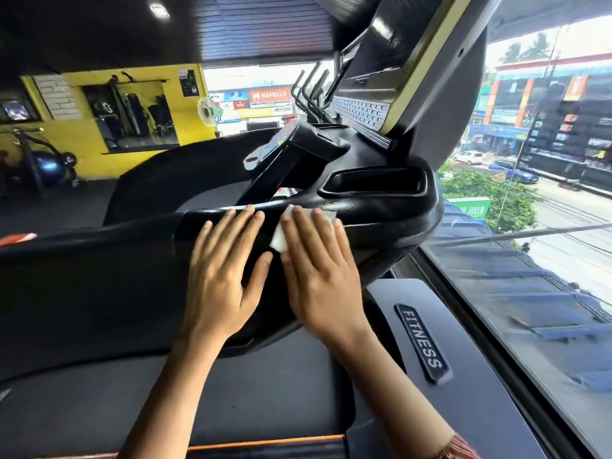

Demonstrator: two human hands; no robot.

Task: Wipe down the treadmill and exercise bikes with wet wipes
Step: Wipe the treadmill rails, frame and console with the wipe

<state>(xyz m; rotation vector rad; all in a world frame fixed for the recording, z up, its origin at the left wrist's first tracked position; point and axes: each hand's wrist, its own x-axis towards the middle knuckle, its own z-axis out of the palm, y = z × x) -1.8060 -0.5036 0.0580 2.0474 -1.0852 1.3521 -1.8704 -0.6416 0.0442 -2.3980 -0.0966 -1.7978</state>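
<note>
A treadmill console (381, 223) of smooth black plastic is gleaming with a glossy sheen along its curved edge. A white wipe (278, 241) is looking thin, soft and matt, like damp paper cloth. Below, the belt (265, 392) is showing a dull, dark, rubbery finish, and the grey rail (390, 293) is appearing as matt plastic. A badge (422, 342) is shining inside a silvery rim. The dark screen (381, 38) is reflecting light like glass.

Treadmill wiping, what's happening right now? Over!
Left hand flat on the treadmill console. Right hand pressing the wet wipe flat on it. Nothing in the way.
</note>
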